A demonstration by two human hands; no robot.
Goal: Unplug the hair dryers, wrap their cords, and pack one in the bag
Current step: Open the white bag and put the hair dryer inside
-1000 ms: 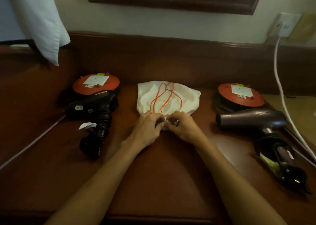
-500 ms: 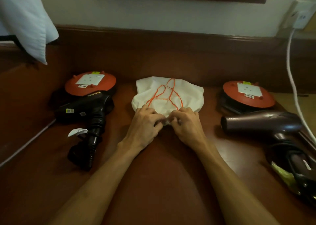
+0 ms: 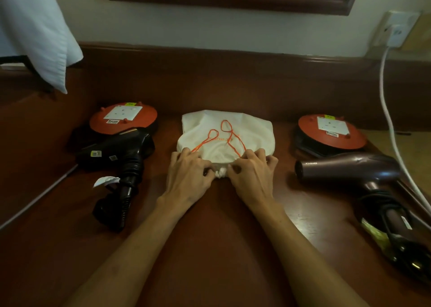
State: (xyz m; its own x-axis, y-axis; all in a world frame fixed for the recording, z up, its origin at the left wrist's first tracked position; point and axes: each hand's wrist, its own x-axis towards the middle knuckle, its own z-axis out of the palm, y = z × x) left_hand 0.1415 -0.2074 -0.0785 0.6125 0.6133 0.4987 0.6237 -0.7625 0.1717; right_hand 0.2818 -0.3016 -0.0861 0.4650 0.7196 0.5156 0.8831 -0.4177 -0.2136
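A white drawstring bag (image 3: 247,138) lies bulging at the middle of the wooden counter, with orange drawstrings (image 3: 227,131) looped over its top. My left hand (image 3: 189,176) and my right hand (image 3: 253,176) pinch the bunched mouth of the bag from either side at its near edge. A black hair dryer (image 3: 119,157) lies to the left, its cord wrapped around the handle. A brown hair dryer (image 3: 349,169) lies to the right, with its black cord coiled around the handle.
Two orange extension reels (image 3: 123,117) (image 3: 331,131) sit behind the dryers. A white cable (image 3: 389,110) runs from the wall socket (image 3: 396,30) down the right side. A white towel (image 3: 39,34) hangs at the upper left. The wooden backboard (image 3: 221,78) rises behind.
My hands have moved apart along the bag's mouth, and the drawstring loops have pulled shorter. The view has shifted slightly.
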